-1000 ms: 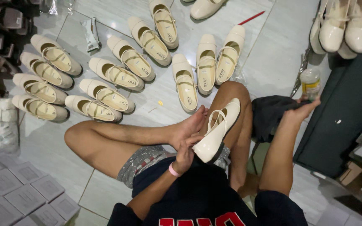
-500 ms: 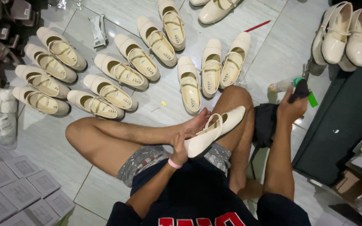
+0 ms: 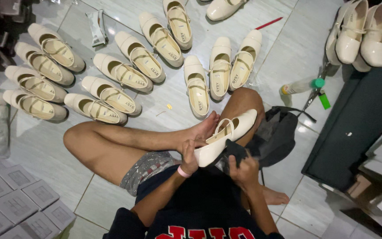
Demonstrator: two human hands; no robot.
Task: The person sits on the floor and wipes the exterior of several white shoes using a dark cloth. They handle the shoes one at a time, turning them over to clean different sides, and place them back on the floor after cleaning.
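The person sits cross-legged on the tiled floor (image 3: 288, 48). The left hand (image 3: 190, 156) has its grip closed round the heel of a cream strap shoe (image 3: 226, 136), held just above the knee. The right hand (image 3: 243, 167), grip closed, presses a dark cloth (image 3: 236, 150) against the shoe's underside. Rows of matching shoes (image 3: 129, 62) lie beyond the shoe.

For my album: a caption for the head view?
Left hand holds a cream shoe; right hand presses a dark cloth against it.

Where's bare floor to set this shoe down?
Bare tile lies between the bottle and the black bag, and left of the bent knee, before the grey boxes. The cream shoe rows crowd the floor ahead.
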